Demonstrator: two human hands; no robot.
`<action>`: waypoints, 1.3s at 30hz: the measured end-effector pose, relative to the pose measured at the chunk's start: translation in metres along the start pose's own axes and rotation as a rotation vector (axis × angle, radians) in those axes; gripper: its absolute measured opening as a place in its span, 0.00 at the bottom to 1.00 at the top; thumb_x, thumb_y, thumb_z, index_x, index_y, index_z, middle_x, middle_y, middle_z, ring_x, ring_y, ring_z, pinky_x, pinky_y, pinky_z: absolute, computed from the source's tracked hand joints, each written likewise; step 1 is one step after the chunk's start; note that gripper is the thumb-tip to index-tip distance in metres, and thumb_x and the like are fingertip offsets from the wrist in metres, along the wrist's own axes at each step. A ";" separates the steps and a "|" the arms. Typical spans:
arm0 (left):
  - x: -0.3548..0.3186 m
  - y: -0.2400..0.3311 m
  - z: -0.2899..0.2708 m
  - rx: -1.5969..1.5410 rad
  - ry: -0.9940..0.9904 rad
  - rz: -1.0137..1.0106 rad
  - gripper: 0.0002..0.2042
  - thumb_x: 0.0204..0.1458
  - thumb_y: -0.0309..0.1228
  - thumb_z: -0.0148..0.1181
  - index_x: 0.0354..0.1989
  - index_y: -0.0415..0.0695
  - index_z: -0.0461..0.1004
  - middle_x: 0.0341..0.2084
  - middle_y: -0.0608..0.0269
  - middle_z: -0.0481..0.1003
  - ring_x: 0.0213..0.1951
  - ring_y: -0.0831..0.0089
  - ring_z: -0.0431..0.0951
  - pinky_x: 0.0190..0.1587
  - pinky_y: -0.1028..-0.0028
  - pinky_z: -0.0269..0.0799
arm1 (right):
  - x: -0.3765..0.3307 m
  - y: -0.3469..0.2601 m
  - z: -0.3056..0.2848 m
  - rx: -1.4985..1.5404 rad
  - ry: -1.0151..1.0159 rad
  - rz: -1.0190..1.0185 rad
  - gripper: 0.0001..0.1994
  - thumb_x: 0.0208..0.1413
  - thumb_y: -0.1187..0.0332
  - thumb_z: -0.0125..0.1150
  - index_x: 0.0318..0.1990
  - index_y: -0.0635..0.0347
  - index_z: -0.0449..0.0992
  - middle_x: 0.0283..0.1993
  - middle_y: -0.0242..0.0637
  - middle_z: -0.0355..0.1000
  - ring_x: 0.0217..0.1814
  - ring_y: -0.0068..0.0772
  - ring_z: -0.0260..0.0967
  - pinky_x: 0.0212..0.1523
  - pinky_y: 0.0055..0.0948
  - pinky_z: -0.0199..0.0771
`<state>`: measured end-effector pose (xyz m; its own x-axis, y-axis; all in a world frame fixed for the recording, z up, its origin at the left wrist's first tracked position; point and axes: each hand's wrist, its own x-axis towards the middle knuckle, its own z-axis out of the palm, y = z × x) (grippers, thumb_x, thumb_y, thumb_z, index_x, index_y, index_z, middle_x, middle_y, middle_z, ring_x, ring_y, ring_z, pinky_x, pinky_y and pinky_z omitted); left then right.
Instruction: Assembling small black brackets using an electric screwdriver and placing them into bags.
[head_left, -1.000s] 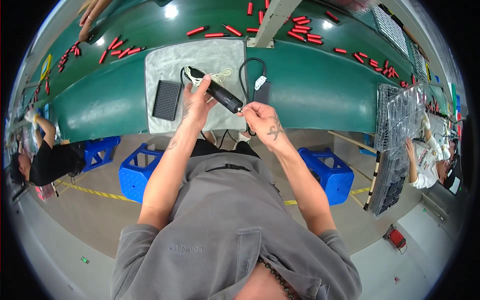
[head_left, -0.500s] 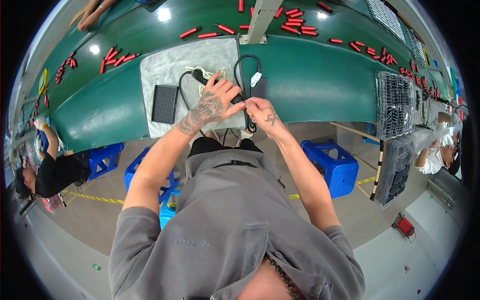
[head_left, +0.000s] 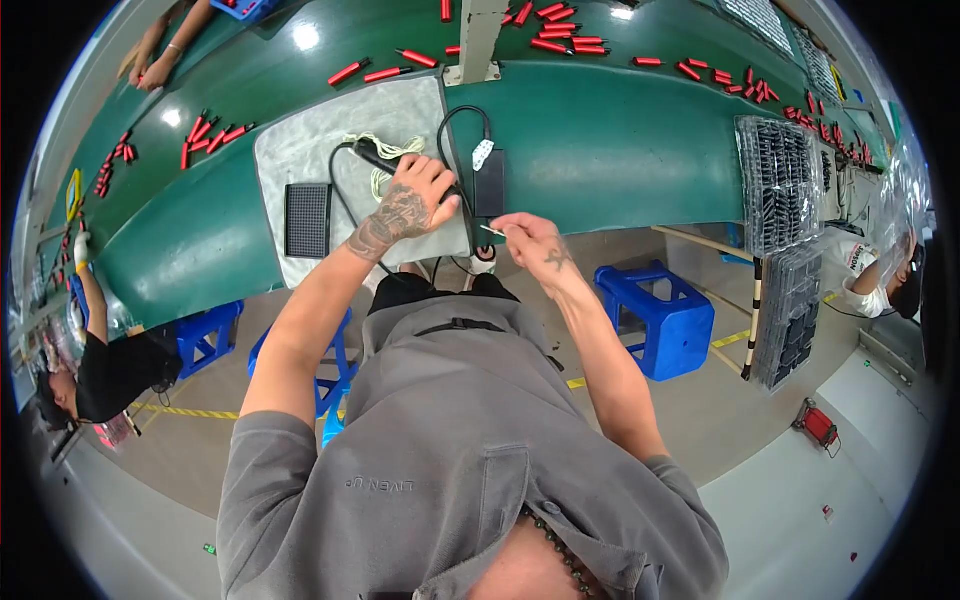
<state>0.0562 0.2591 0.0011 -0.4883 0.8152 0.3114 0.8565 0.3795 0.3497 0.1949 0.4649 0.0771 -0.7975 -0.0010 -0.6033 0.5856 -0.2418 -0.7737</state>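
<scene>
My left hand [head_left: 405, 205] is wrapped round a black corded electric screwdriver [head_left: 372, 154], which lies slantwise over the grey cloth mat [head_left: 290, 135]. Its tip end is mostly hidden by my fingers. Off to the right, at the table's near edge, my right hand [head_left: 532, 240] pinches a thin, pale, short stick-like piece [head_left: 491, 230], apart from the screwdriver. Pale yellowish cord [head_left: 385, 180] lies bunched beside the screwdriver. On the mat to the left sits a black gridded tray [head_left: 307, 220].
A black power adapter [head_left: 489, 183] with cable lies right of the mat. Red cylinders [head_left: 350, 72] are scattered along the far green table [head_left: 600, 150]. Clear plastic trays [head_left: 778, 185] are stacked at right. Blue stools [head_left: 665, 320] stand below. Other people work at left, far left and right.
My right hand has drawn away from the screwdriver's tip end, toward me and to the right, with the thin piece now showing in its fingers. My left hand still grips the screwdriver. The view has shifted slightly.
</scene>
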 end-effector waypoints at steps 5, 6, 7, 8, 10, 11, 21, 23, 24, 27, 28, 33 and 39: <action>0.029 0.035 -0.015 -0.170 0.210 -0.125 0.08 0.55 0.31 0.54 0.41 0.43 0.74 0.38 0.59 0.72 0.41 0.65 0.70 0.50 0.68 0.64 | -0.027 -0.003 -0.020 0.106 -0.034 -0.111 0.08 0.66 0.70 0.50 0.46 0.62 0.72 0.25 0.29 0.66 0.25 0.18 0.57 0.29 0.17 0.59; 0.037 0.045 -0.024 -0.229 0.284 -0.162 0.08 0.55 0.30 0.55 0.41 0.43 0.75 0.39 0.59 0.73 0.41 0.66 0.71 0.49 0.69 0.65 | -0.027 -0.005 -0.022 0.134 -0.049 -0.144 0.08 0.67 0.70 0.50 0.47 0.62 0.72 0.26 0.30 0.66 0.26 0.19 0.57 0.29 0.17 0.60; 0.042 0.056 -0.037 -0.223 0.286 -0.157 0.08 0.55 0.30 0.55 0.41 0.43 0.75 0.39 0.59 0.73 0.41 0.66 0.71 0.49 0.69 0.65 | -0.028 -0.007 -0.024 0.135 -0.053 -0.151 0.08 0.67 0.70 0.50 0.47 0.62 0.72 0.26 0.30 0.66 0.26 0.19 0.57 0.29 0.17 0.60; 0.044 0.073 -0.053 -0.390 0.219 -0.227 0.08 0.55 0.29 0.57 0.41 0.42 0.75 0.39 0.60 0.74 0.39 0.68 0.72 0.47 0.70 0.66 | -0.030 -0.008 -0.025 0.141 -0.076 -0.182 0.08 0.67 0.70 0.50 0.48 0.62 0.71 0.26 0.30 0.67 0.27 0.20 0.60 0.30 0.18 0.61; 0.045 0.106 -0.081 -0.717 0.078 -0.370 0.07 0.53 0.27 0.60 0.40 0.41 0.77 0.38 0.61 0.76 0.37 0.71 0.73 0.42 0.73 0.68 | -0.030 -0.010 -0.026 0.154 -0.131 -0.242 0.09 0.67 0.69 0.50 0.50 0.62 0.70 0.27 0.32 0.69 0.29 0.21 0.64 0.31 0.19 0.65; 0.043 0.116 -0.092 -0.868 0.017 -0.448 0.07 0.53 0.26 0.61 0.40 0.41 0.77 0.37 0.62 0.77 0.36 0.72 0.73 0.40 0.74 0.69 | -0.030 -0.014 -0.024 0.157 -0.175 -0.275 0.10 0.67 0.68 0.51 0.50 0.62 0.70 0.28 0.32 0.71 0.30 0.22 0.66 0.32 0.19 0.67; 0.010 0.146 -0.123 -0.670 0.307 -0.620 0.05 0.49 0.25 0.65 0.34 0.41 0.79 0.32 0.66 0.78 0.30 0.75 0.73 0.35 0.76 0.69 | -0.037 -0.034 0.010 0.108 -0.312 -0.247 0.06 0.65 0.72 0.54 0.45 0.64 0.71 0.36 0.41 0.76 0.35 0.29 0.74 0.40 0.23 0.75; -0.006 0.133 -0.109 -0.324 0.280 -0.367 0.06 0.47 0.26 0.67 0.34 0.42 0.79 0.27 0.65 0.75 0.27 0.72 0.73 0.33 0.74 0.68 | -0.032 -0.033 0.016 -0.089 -0.304 -0.294 0.05 0.63 0.73 0.56 0.43 0.65 0.73 0.35 0.40 0.77 0.34 0.27 0.74 0.39 0.22 0.76; -0.007 0.134 -0.114 -0.292 0.303 -0.350 0.06 0.47 0.26 0.67 0.34 0.42 0.79 0.27 0.65 0.75 0.27 0.72 0.73 0.33 0.74 0.68 | -0.031 -0.030 0.022 -0.098 -0.322 -0.332 0.05 0.63 0.73 0.56 0.43 0.65 0.73 0.35 0.40 0.77 0.34 0.27 0.74 0.39 0.22 0.76; -0.011 0.132 -0.126 0.007 0.315 -0.287 0.05 0.46 0.25 0.67 0.32 0.42 0.78 0.24 0.65 0.71 0.25 0.69 0.70 0.30 0.73 0.66 | -0.017 -0.025 0.049 -0.172 -0.055 -0.482 0.06 0.61 0.72 0.58 0.41 0.65 0.75 0.33 0.38 0.77 0.30 0.24 0.72 0.33 0.20 0.72; -0.017 0.129 -0.131 -0.071 0.398 -0.300 0.04 0.47 0.23 0.66 0.31 0.41 0.78 0.24 0.65 0.71 0.24 0.70 0.69 0.30 0.73 0.65 | -0.009 -0.026 0.059 -0.058 -0.006 -0.435 0.06 0.61 0.71 0.59 0.41 0.65 0.76 0.32 0.37 0.77 0.29 0.24 0.71 0.33 0.19 0.72; -0.072 0.101 -0.157 -0.619 0.476 -0.767 0.01 0.51 0.22 0.63 0.31 0.38 0.78 0.25 0.65 0.73 0.25 0.76 0.67 0.30 0.78 0.63 | 0.069 -0.066 0.052 0.174 0.316 -0.601 0.08 0.60 0.72 0.61 0.44 0.65 0.76 0.36 0.37 0.76 0.35 0.25 0.72 0.39 0.23 0.77; -0.117 0.046 -0.162 -0.821 0.403 -1.043 0.04 0.55 0.27 0.61 0.34 0.39 0.78 0.22 0.69 0.73 0.26 0.80 0.69 0.32 0.82 0.66 | 0.065 -0.240 0.101 0.203 0.624 -1.130 0.16 0.57 0.71 0.66 0.49 0.68 0.70 0.39 0.41 0.76 0.37 0.28 0.74 0.41 0.23 0.75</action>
<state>0.1263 0.1103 0.1236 -0.9695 0.0823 -0.2308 -0.2041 0.2505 0.9464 -0.0126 0.4253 0.2433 -0.5981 0.7317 0.3268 -0.4355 0.0456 -0.8991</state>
